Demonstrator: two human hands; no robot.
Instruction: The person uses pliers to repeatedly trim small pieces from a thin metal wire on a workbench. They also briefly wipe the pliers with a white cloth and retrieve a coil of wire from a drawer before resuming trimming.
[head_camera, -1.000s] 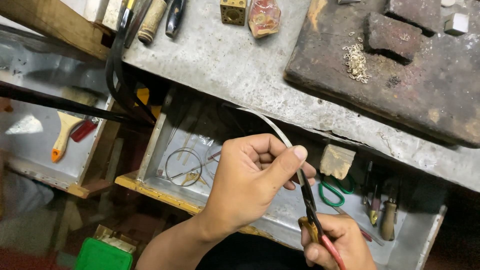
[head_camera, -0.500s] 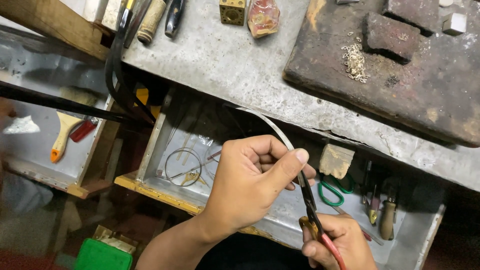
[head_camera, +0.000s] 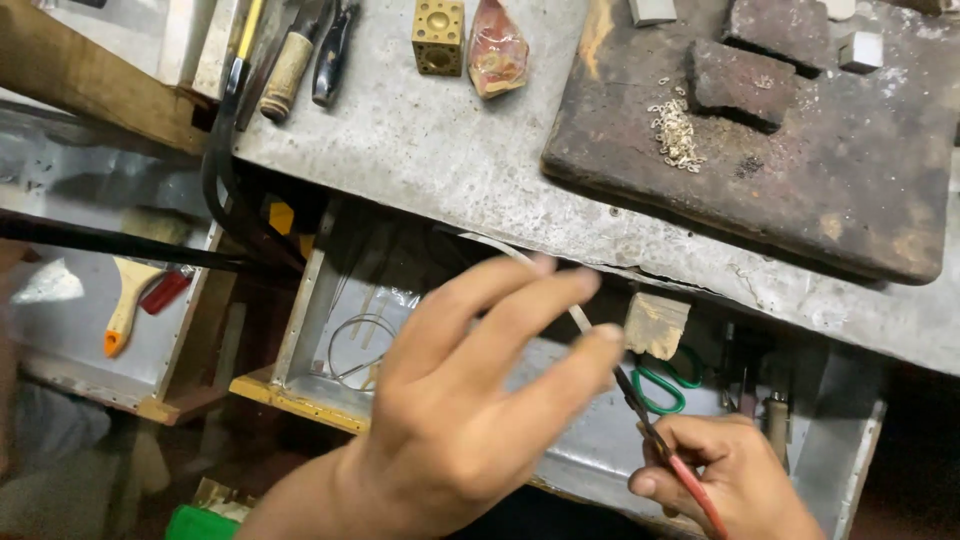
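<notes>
The left hand (head_camera: 470, 400) spreads its fingers loosely below the front edge of the grey metal-topped counter (head_camera: 420, 150), and its grip is wide, holding nothing that can be made out. A thin, pale curved metal strip (head_camera: 520, 258) arcs out from under the counter's front edge and passes behind those fingertips; whether they touch it cannot be told. The right hand (head_camera: 725, 475), low by the front right corner, is closed around the red handles of a slim pair of dark pliers (head_camera: 655, 435), whose tips point up and to the left, towards the lower end of the strip.

Both hands hang over an open grey metal drawer (head_camera: 310, 330) below the counter. Thin wire rings (head_camera: 360, 345) lie in the drawer on the left, and green-handled scissors (head_camera: 665, 385) lie towards its right side, just below a small wooden block (head_camera: 655, 325) fixed to the counter's front edge.

On the counter's right half rests a dark, scorched wooden board (head_camera: 800, 190) carrying a little heap of tiny pale metal links (head_camera: 677, 130) and a dark brick-like block (head_camera: 740, 80). Near the back edge stand a small brass cube with round hollows (head_camera: 438, 35) and a reddish translucent stone (head_camera: 497, 50).
</notes>
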